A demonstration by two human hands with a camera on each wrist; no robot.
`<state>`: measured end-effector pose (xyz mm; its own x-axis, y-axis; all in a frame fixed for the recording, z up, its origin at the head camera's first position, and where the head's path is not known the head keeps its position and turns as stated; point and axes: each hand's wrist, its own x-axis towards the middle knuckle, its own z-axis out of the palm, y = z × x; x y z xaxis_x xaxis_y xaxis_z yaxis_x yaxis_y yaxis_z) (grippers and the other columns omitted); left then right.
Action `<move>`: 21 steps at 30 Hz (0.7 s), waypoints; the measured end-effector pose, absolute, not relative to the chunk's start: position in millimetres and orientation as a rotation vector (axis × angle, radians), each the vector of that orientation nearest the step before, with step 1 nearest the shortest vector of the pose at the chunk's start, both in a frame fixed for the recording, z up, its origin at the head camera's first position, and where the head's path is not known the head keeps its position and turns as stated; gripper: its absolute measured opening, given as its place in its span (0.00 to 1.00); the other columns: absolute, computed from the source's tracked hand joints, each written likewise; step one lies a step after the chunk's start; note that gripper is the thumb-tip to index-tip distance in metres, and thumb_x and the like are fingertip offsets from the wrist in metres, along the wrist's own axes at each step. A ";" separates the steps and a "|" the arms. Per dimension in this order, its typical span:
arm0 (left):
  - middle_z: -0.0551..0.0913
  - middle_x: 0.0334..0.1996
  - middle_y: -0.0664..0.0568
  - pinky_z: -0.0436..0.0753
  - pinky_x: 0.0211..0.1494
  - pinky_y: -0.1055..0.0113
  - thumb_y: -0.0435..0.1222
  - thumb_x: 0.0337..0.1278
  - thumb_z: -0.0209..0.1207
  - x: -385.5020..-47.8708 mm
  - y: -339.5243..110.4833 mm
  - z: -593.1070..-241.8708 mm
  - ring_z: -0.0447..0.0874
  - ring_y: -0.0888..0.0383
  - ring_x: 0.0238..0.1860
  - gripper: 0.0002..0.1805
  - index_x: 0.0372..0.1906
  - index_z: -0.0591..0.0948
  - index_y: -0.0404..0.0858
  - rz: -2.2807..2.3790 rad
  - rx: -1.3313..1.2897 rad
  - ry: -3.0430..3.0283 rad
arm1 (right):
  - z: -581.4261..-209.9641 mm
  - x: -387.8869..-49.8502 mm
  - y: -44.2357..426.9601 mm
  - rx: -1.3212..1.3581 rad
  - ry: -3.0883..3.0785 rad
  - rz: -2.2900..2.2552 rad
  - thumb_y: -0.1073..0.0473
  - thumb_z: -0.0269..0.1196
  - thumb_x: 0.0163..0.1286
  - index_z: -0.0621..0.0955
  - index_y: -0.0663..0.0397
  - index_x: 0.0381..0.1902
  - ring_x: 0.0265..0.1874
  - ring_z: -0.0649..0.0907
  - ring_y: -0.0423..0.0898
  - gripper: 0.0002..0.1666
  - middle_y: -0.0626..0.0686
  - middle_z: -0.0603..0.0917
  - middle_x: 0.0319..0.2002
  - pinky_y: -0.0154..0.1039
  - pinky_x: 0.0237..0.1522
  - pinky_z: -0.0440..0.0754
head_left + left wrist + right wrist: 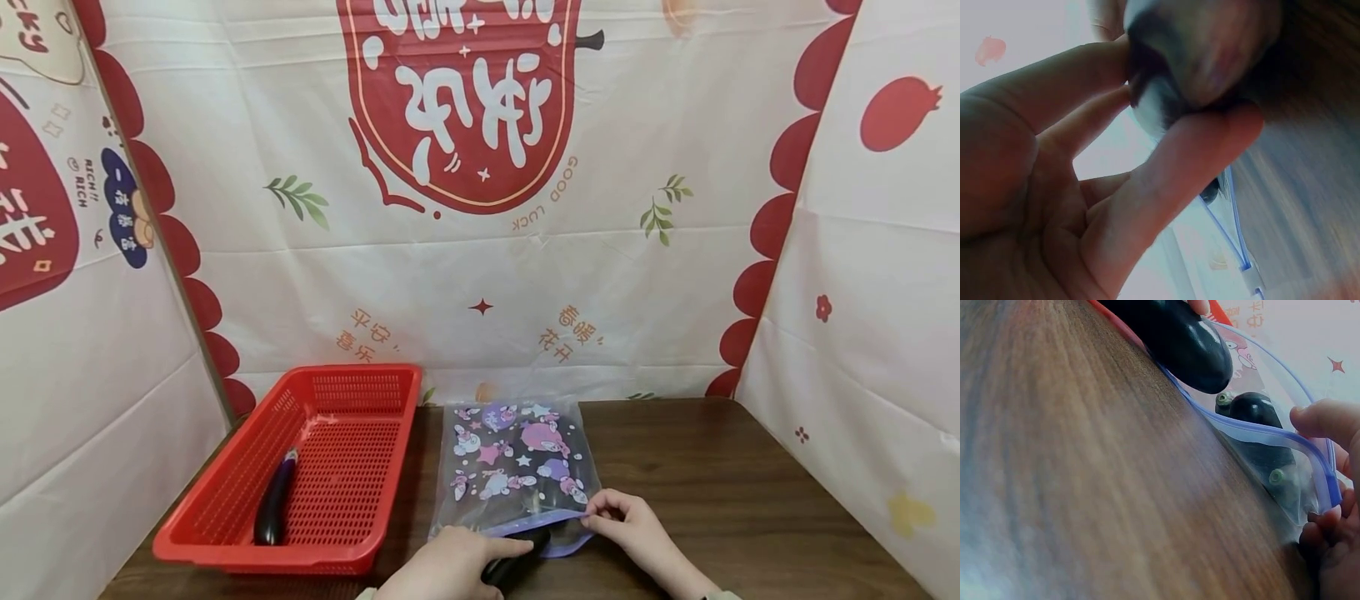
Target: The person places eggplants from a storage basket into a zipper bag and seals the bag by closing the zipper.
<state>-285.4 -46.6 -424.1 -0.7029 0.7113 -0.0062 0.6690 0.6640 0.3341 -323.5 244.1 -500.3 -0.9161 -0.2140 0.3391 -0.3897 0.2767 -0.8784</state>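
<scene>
My left hand (450,562) grips a dark eggplant (513,567), whose rounded end is at the mouth of a clear zip bag (461,454) printed with cartoon figures. In the right wrist view this eggplant (1188,353) is above the bag's lower purple lip. My right hand (630,527) pinches the purple zip edge at the bag's right corner, and the mouth gapes. Inside the bag lie other eggplants (1254,407), partly hidden by the print. The left wrist view shows thumb and fingers around the blurred stem end of the held eggplant (1210,50).
A red plastic basket (390,467) stands left of the bag, with one eggplant (275,504) along its left side. The brown wooden table (697,467) extends to the right. Printed white cloth (480,267) encloses the back and both sides.
</scene>
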 end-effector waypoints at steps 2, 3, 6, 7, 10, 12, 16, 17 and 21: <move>0.85 0.40 0.64 0.76 0.34 0.73 0.39 0.45 0.73 -286.3 -46.3 -423.9 0.76 0.71 0.32 0.34 0.62 0.77 0.62 0.470 1.117 2.749 | -499.4 -323.7 244.1 0.565 -2.387 1.713 0.67 0.67 0.60 0.80 0.57 0.29 0.21 0.71 0.33 0.04 0.42 0.75 0.22 0.32 0.24 0.72; 0.85 0.41 0.64 0.77 0.35 0.72 0.39 0.45 0.73 -286.8 -46.2 -424.0 0.77 0.70 0.32 0.34 0.61 0.78 0.62 0.470 1.107 2.754 | -499.2 -323.6 244.1 0.564 -2.389 1.716 0.67 0.67 0.60 0.80 0.58 0.29 0.21 0.71 0.33 0.04 0.42 0.75 0.22 0.32 0.25 0.72; 0.84 0.44 0.65 0.78 0.37 0.70 0.40 0.45 0.73 -288.7 -46.3 -424.8 0.77 0.70 0.34 0.33 0.61 0.78 0.62 0.475 1.081 2.765 | -499.1 -323.4 244.3 0.563 -2.401 1.718 0.67 0.66 0.60 0.80 0.58 0.30 0.22 0.71 0.33 0.03 0.42 0.75 0.22 0.32 0.25 0.72; 0.83 0.45 0.65 0.78 0.38 0.70 0.40 0.45 0.73 -288.7 -46.7 -425.5 0.78 0.69 0.35 0.33 0.61 0.78 0.62 0.481 1.073 2.765 | -499.6 -322.8 244.3 0.564 -2.405 1.719 0.67 0.66 0.61 0.80 0.58 0.30 0.22 0.72 0.33 0.03 0.42 0.76 0.22 0.32 0.25 0.72; 0.82 0.47 0.66 0.79 0.39 0.68 0.40 0.45 0.73 -288.8 -47.9 -427.2 0.78 0.69 0.37 0.33 0.61 0.78 0.62 0.495 1.063 2.760 | -501.3 -321.7 244.3 0.561 -2.414 1.731 0.67 0.66 0.61 0.80 0.59 0.30 0.22 0.72 0.33 0.03 0.43 0.76 0.23 0.32 0.25 0.72; 0.82 0.48 0.66 0.78 0.40 0.68 0.40 0.45 0.73 -288.9 -48.3 -428.4 0.78 0.69 0.37 0.33 0.61 0.78 0.62 0.506 1.057 2.759 | -502.1 -321.3 244.7 0.564 -2.415 1.740 0.67 0.65 0.61 0.80 0.59 0.30 0.22 0.72 0.33 0.03 0.43 0.76 0.23 0.32 0.26 0.72; 0.83 0.44 0.67 0.77 0.37 0.68 0.41 0.45 0.73 -289.1 -48.4 -429.5 0.76 0.68 0.34 0.33 0.61 0.78 0.62 0.529 1.023 2.761 | -501.9 -322.6 245.2 0.590 -2.397 1.734 0.68 0.65 0.62 0.80 0.60 0.30 0.23 0.72 0.34 0.03 0.44 0.77 0.24 0.32 0.26 0.73; 0.83 0.43 0.67 0.76 0.36 0.68 0.41 0.45 0.73 -289.1 -48.4 -429.4 0.76 0.68 0.33 0.33 0.61 0.78 0.62 0.538 1.010 2.762 | -501.6 -323.1 245.0 0.596 -2.392 1.728 0.68 0.65 0.62 0.80 0.60 0.30 0.23 0.72 0.34 0.03 0.44 0.78 0.24 0.32 0.26 0.73; 0.83 0.40 0.67 0.74 0.34 0.68 0.42 0.44 0.72 -289.3 -48.1 -428.2 0.72 0.68 0.31 0.33 0.60 0.78 0.61 0.568 0.959 2.759 | -500.8 -324.7 244.2 0.605 -2.377 1.706 0.68 0.66 0.61 0.80 0.58 0.29 0.22 0.72 0.33 0.04 0.44 0.77 0.23 0.33 0.24 0.72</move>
<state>-289.3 -48.1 -428.2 -0.7799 0.6251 -0.0304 0.5622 0.7212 0.4048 -324.7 244.2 -500.8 -0.9066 -0.2325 0.3521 -0.4080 0.2702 -0.8721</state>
